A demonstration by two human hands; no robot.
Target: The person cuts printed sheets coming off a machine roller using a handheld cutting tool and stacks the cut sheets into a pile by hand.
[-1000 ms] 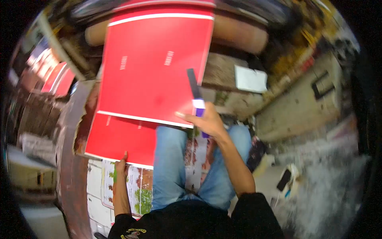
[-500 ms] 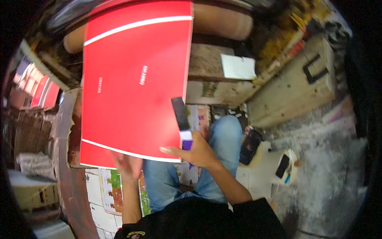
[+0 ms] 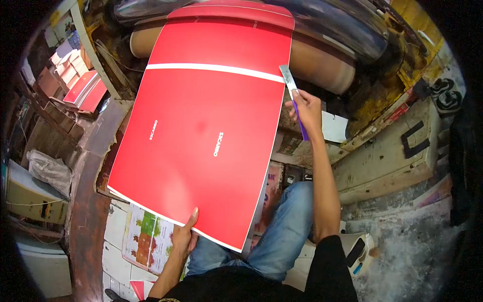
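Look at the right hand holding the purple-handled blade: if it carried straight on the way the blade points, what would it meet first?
The right hand aims the blade up and leftward. Its tip already sits at the right edge of the red sheet, near the white stripe, so that edge probably comes first; depth is unclear.

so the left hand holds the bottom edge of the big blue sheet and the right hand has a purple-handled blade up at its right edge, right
Not quite: the sheet is red, not blue, with a white stripe across it. The head view shows this. The rest stands: the left hand holds its bottom edge, and the right hand has the purple-handled blade up at its right edge.
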